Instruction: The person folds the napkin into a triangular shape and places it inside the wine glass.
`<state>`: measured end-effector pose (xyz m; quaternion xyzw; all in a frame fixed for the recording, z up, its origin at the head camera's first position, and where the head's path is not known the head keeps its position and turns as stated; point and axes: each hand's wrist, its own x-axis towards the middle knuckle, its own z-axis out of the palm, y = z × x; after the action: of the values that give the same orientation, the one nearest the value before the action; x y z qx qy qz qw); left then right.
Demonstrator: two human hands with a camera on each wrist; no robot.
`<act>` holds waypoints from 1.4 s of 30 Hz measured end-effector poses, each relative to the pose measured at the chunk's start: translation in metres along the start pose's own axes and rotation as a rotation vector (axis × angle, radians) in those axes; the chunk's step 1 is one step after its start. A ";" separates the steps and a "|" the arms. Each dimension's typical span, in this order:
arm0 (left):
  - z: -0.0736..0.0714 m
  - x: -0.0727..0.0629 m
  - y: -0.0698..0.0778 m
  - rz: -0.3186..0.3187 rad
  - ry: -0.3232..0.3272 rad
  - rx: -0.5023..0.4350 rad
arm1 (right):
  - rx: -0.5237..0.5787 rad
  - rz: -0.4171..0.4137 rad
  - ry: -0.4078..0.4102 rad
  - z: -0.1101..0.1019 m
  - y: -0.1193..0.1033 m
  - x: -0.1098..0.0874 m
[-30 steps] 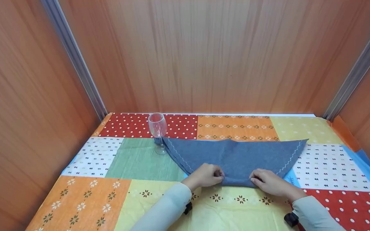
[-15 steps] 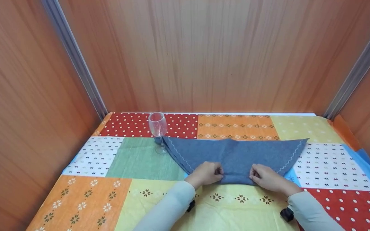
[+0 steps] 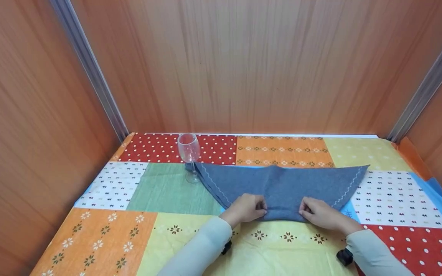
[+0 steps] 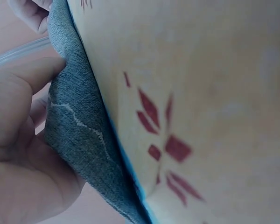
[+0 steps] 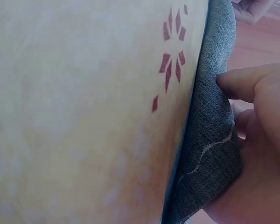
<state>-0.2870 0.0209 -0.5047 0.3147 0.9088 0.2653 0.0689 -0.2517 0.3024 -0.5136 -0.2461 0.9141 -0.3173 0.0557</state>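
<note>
A grey-blue cloth with white zigzag stitching lies folded on the table, wide at the far side and narrower toward me. Its near edge is turned over into a thick fold. My left hand pinches this fold on the left, and my right hand pinches it on the right, a short span apart. In the left wrist view, the thumb presses on the cloth's fold; the right wrist view shows the right thumb doing likewise. Most other fingertips are hidden behind the cloth.
A clear wine glass stands upright at the cloth's far left corner, overlapping it in the head view. A patchwork tablecloth covers the table. Wood-grain panels with metal corner posts enclose the back and sides.
Over the first half second both hands shifted slightly away from me, carrying the cloth's near fold along. Since then they have stayed almost still. The glass stays where it was.
</note>
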 end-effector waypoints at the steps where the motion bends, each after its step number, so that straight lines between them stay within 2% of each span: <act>1: 0.000 -0.001 0.001 0.003 -0.005 0.000 | 0.002 0.002 -0.003 0.000 0.000 0.000; 17: 0.005 -0.021 0.009 0.048 -0.038 -0.006 | 0.064 0.014 -0.117 -0.002 -0.007 -0.013; 23: 0.007 -0.028 0.012 0.037 -0.069 -0.003 | 0.091 0.021 -0.175 -0.002 -0.012 -0.018; 29: 0.006 -0.030 0.016 0.032 -0.101 0.031 | 0.100 0.026 -0.193 -0.003 -0.014 -0.020; 32: 0.005 -0.031 0.017 0.097 -0.086 0.110 | 0.098 0.029 -0.195 -0.002 -0.014 -0.020; 37: 0.005 -0.033 0.015 0.353 0.019 0.286 | 0.102 0.033 -0.188 -0.002 -0.014 -0.021; 39: 0.004 -0.034 0.013 0.429 0.052 0.320 | 0.104 0.035 -0.185 -0.002 -0.014 -0.021; 42: 0.001 -0.035 0.013 0.456 0.048 0.316 | 0.101 0.032 -0.185 -0.003 -0.014 -0.020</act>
<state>-0.2517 0.0090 -0.5001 0.5117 0.8459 0.1362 -0.0641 -0.2293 0.3043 -0.5040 -0.2567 0.8918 -0.3379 0.1570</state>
